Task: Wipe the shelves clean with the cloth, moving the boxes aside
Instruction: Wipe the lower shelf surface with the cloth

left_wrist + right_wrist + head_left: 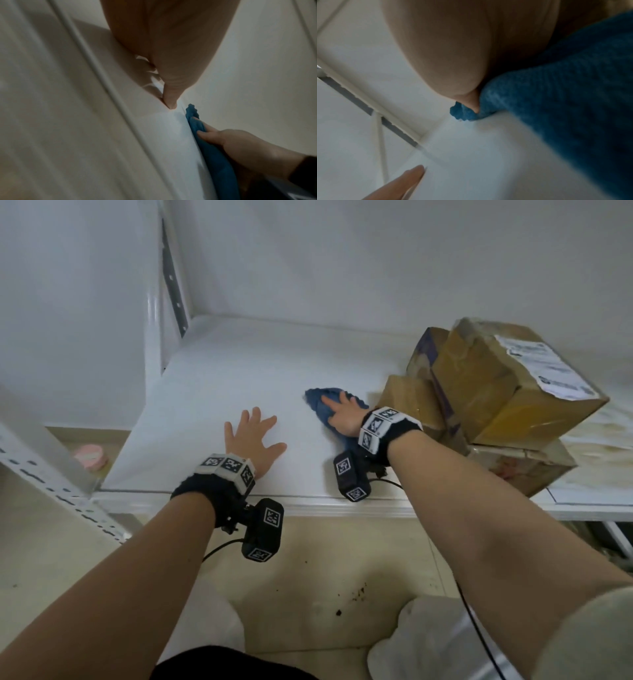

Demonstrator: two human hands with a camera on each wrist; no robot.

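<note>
Nearest, left hand (pixel 251 436) flat on white shelf (pixel 212 392), fingers spread, holding nothing. Beyond, right: stacked cardboard boxes (pixel 493 392), already shoved to shelf's right end, top one tilted; stiff, probably light, best pushed low on a side face or gripped at opposite edges. Between hand and boxes, blue cloth (pixel 323 405), bunched, just beside lowest box; soft, limp, likely to ruck, so pinned from above. Right hand (pixel 344 416) grip: fingers fairly straight, pressing cloth down, apparently not clenched around it.
</note>
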